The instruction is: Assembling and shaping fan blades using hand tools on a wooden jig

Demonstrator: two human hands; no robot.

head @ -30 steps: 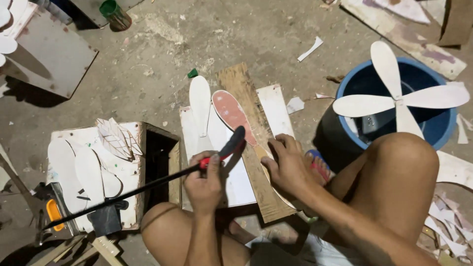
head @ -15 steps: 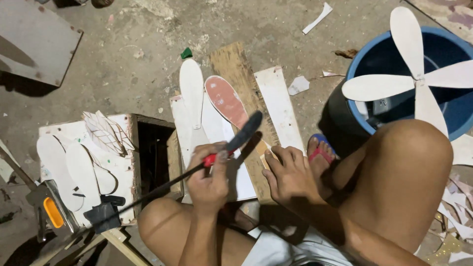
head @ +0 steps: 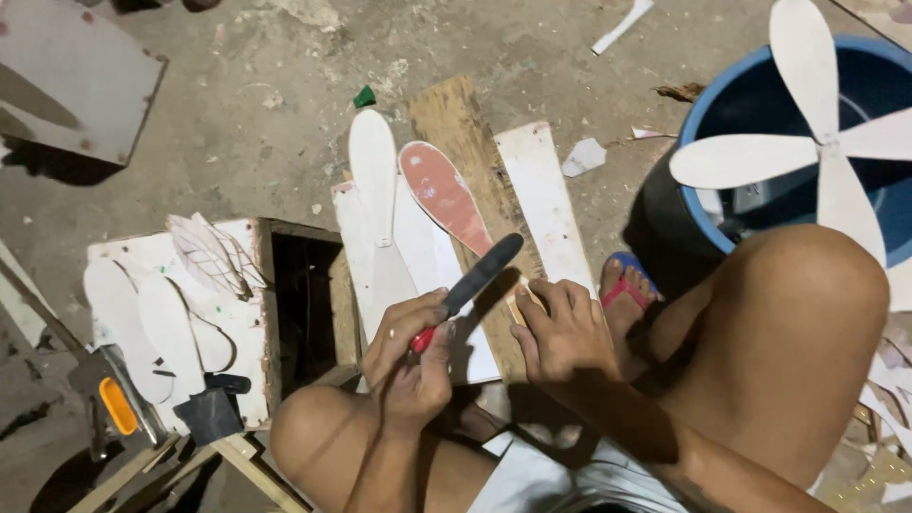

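Left hand: my left hand (head: 410, 356) is wrapped tight round the red handle of the file (head: 472, 280), thumb on top, so the dark blade points up and away from me across the boards.

Right hand: my right hand (head: 562, 328) is pressed down with the fingers (head: 556, 294) curled over the near end of the paddle-shaped piece (head: 445, 195); it pins rather than grips.

Where the piece lies: flat on the brown plank (head: 475, 152), reddish face up, wide rounded end away from me, narrow end under my right fingers. The white blade shape (head: 372, 171) lies just beside it on the left, on the white boards (head: 546, 204).

Contact: the file's blade crosses close above the narrow end; whether it touches the edge I cannot tell.

How I'd do it well: I judge that I should keep the pinning fingers close to the spot being filed so that the thin piece cannot chatter, but clear of the blade's path. Stroke away from me, light and even, following the curve.

Risk: a slip would send the blade toward my right fingertips, or lever the piece off the plank.

Around me: a blue bucket (head: 760, 95) with a white four-bladed fan shape (head: 822, 142) on its rim, and a white box (head: 237, 313) of cut shapes by my left knee.
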